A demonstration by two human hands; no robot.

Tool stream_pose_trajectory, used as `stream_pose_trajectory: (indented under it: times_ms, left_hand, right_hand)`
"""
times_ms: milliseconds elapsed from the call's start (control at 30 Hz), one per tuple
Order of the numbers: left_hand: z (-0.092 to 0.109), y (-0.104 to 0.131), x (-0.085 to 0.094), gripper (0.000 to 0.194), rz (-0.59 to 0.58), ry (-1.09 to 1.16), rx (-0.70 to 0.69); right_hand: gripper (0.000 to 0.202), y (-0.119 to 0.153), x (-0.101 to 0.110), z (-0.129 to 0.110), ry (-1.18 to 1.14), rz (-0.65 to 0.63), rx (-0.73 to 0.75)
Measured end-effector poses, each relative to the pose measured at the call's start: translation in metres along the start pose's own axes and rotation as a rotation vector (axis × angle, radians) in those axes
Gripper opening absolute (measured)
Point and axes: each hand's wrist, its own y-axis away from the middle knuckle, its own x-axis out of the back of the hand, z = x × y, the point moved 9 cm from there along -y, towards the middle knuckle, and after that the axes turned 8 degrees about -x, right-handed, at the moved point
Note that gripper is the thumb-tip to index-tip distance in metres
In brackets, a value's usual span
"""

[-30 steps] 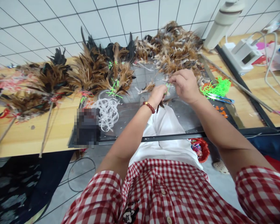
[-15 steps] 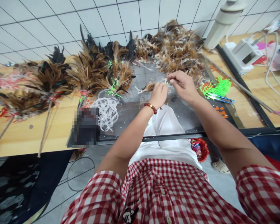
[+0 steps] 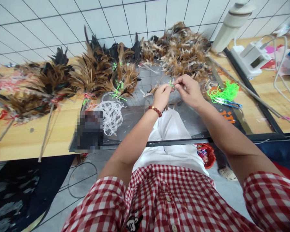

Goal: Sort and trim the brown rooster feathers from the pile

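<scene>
My left hand [image 3: 162, 96] and my right hand [image 3: 188, 91] meet over the dark mat [image 3: 137, 119], fingertips close together. Between them a bit of green string [image 3: 171, 83] shows, pinched by the left fingers. Thumb and forefinger of my right hand are closed at the same spot; what they grip is too small to make out. Brown feathers peek out below the left palm. Just left of it lie a few feathers with white quills [image 3: 149, 92]. A pile of loose brown feathers [image 3: 183, 54] stands behind my hands.
Feather bunches [image 3: 91, 71] tied with green and red string line the left side. A coil of white plastic strip [image 3: 111, 117] lies nearby. To the right are green strings [image 3: 224, 91], blue-handled snips [image 3: 228, 103], a thin stick [image 3: 251, 90] and a white power strip [image 3: 244, 61].
My hands stay together, with the fingertips shifted slightly. The right hand's fingers have curled in closer to the left hand, and the green string sits a little further left.
</scene>
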Motion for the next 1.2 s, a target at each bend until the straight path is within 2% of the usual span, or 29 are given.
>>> stream_pose_trajectory:
  times_ms: [300,533,700,867,1000,1200]
  left_hand:
    - [0.008,0.005,0.009,0.020,0.039,-0.094,0.006]
    - [-0.001,0.006,0.005,0.016,0.063,0.102,0.152]
    - [0.001,0.012,0.002,0.019,0.040,0.201,0.225]
    - [0.007,0.008,0.008,0.015,0.073,0.184,0.139]
    - [0.004,0.005,0.011,0.011,0.100,0.173,0.119]
    - [0.000,0.006,0.010,0.008,0.104,0.282,0.183]
  right_hand:
    - [0.040,0.000,-0.005,0.003,0.000,-0.021,0.002]
    - [0.035,0.002,-0.005,0.000,0.010,0.007,0.049]
    - [0.039,0.000,-0.009,0.009,-0.187,-0.043,-0.047]
    - [0.030,0.000,-0.010,0.021,-0.249,-0.010,-0.164]
    - [0.027,0.001,-0.009,0.018,-0.261,0.012,-0.182]
    - [0.041,0.002,-0.011,0.021,-0.386,0.019,-0.236]
